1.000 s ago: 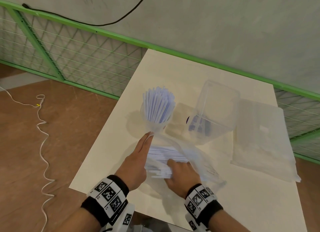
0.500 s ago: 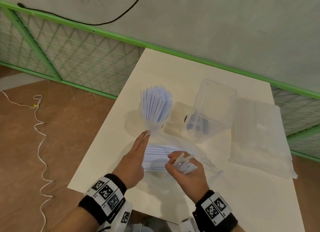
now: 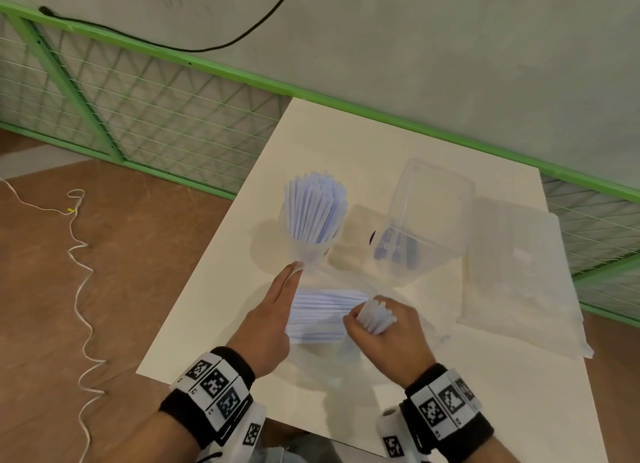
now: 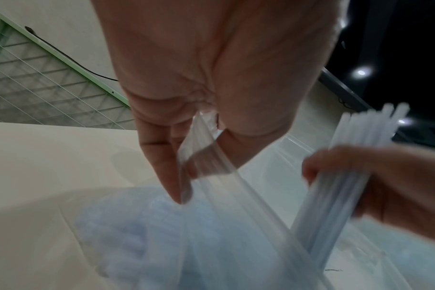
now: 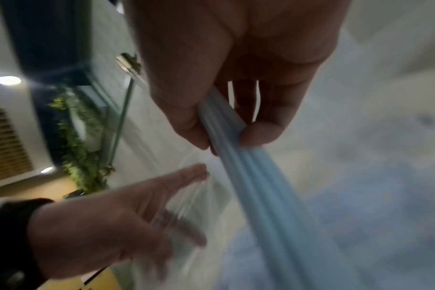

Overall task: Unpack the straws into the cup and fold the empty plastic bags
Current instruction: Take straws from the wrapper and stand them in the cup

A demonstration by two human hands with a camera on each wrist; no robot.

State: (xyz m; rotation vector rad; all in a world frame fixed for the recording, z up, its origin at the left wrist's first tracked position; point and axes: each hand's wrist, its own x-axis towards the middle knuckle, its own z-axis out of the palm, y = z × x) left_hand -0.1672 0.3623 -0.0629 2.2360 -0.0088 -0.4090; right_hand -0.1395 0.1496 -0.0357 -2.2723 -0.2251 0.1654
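Note:
A clear cup packed with pale blue straws stands on the white table. In front of it lies a clear plastic bag with more straws inside. My left hand pinches the bag's edge between thumb and straight fingers and holds the mouth up. My right hand grips a bundle of straws and tilts them upright out of the bag; they also show as a held bundle in the left wrist view.
A clear square container with dark blue items stands right of the cup. Folded clear bags lie at the table's right. A green mesh fence runs behind, and a white cord trails on the floor at left.
My right hand has closed on a bundle of straws in the bag, pulled it out and turned it upright. The left hand stays on the bag's edge.

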